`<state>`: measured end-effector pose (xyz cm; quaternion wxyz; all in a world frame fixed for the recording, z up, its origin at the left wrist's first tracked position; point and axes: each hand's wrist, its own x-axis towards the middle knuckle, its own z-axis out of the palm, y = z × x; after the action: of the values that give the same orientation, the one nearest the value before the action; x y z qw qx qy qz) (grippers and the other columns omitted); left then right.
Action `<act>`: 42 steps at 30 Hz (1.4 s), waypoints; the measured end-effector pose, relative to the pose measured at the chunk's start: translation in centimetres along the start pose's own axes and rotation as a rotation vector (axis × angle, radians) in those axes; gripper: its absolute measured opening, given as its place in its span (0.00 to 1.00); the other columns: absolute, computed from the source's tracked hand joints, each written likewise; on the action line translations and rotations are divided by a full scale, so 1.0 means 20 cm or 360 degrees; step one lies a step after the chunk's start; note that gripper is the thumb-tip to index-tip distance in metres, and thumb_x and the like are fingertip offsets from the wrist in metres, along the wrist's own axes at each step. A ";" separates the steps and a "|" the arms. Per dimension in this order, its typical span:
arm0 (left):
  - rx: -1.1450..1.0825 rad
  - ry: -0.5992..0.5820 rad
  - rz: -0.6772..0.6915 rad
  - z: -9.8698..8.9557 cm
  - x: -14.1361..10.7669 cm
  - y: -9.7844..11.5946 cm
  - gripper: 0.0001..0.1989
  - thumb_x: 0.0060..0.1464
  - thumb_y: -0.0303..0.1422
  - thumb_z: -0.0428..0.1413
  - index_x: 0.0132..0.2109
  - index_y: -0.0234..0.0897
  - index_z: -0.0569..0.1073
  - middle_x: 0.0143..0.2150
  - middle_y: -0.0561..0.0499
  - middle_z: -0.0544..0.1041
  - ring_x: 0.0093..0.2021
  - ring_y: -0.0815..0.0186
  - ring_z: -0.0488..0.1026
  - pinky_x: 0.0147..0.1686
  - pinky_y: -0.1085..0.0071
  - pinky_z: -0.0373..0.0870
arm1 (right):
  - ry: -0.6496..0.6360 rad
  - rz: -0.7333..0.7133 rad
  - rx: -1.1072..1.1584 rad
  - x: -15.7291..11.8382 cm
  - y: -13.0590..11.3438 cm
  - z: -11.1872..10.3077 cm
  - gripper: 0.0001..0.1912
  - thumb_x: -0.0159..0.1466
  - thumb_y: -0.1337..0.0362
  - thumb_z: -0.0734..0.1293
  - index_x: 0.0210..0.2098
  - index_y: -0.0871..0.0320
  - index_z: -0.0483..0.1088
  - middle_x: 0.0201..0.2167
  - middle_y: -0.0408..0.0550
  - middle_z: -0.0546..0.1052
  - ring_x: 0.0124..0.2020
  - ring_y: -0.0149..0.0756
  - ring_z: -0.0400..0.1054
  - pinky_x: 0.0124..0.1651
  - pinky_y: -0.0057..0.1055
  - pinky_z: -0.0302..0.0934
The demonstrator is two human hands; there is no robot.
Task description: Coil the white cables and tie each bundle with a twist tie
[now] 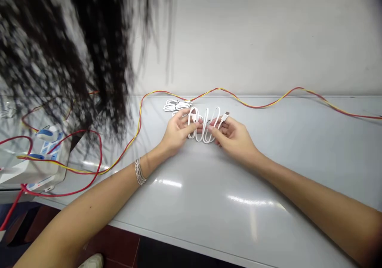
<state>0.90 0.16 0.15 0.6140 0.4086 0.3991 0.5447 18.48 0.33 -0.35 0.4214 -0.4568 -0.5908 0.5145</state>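
Two bare hands work over a glossy grey tabletop (209, 208). The left hand (176, 132) pinches a small white connector (194, 117) narrowly between thumb and fingers, and the right hand (232, 137) pinches a metal-tipped USB plug (226, 116) the same way. Between them, a smooth white cable (205, 134) forms about three long, narrow loops. Just behind lies one coiled white cable (176, 106). One twisted red-and-yellow wire (253, 107) snakes along the table's far edge. At left, a white plastic box (32, 172) is partly obscured by blurred dark hair (62, 41), so its details are hard to tell. One silver chain bracelet (139, 171) circles the left wrist (151, 158).
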 end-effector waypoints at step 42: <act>0.0396 -0.0350 0.0158 -0.01 -0.01 0.01 0.17 0.48 0.42 0.66 0.37 0.32 0.76 0.36 0.47 0.76 0.37 0.67 0.72 0.40 0.72 0.68 | -0.0069 -0.0129 -0.0040 -0.01 -0.03 0.01 0.19 0.56 0.48 0.73 0.36 0.58 0.74 0.31 0.49 0.78 0.31 0.37 0.72 0.31 0.33 0.67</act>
<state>0.58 0.00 0.26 0.5709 0.5579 0.3731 0.4728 18.38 0.01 0.15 0.4232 -0.4264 -0.6243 0.4993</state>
